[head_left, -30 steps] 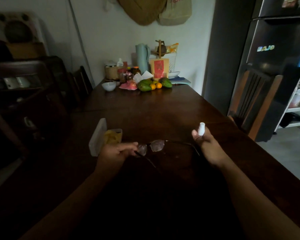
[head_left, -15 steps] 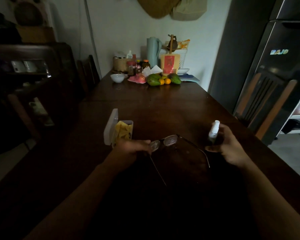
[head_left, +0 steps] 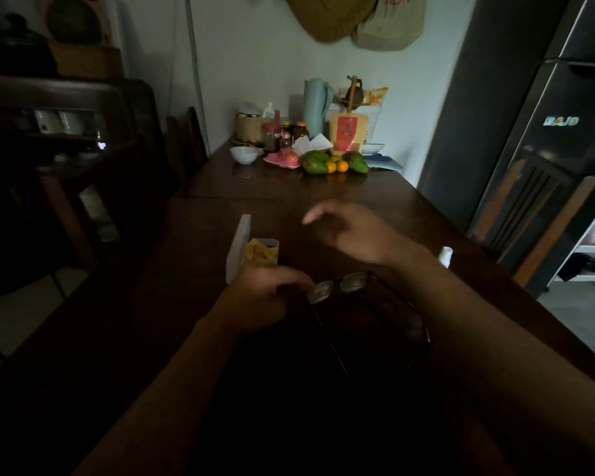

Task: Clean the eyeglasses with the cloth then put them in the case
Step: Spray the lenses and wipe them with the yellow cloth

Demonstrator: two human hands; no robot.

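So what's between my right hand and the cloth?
Only bare table, in the head view; the right hand hovers apart from the cloth in the case.

The left grip (head_left: 258, 297) pinches thin dark-framed eyeglasses (head_left: 337, 289) over the dark wooden surface (head_left: 375, 194). The right grip (head_left: 354, 235) hovers relaxed, at three o'clock of the open white case (head_left: 238, 249) holding a crumpled yellow cloth (head_left: 260, 256).

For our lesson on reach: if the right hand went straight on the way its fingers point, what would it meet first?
Probably the raised lid of the open case, which holds the yellow cloth. The right hand points left across the table; its height is unclear, so it may pass beyond it.
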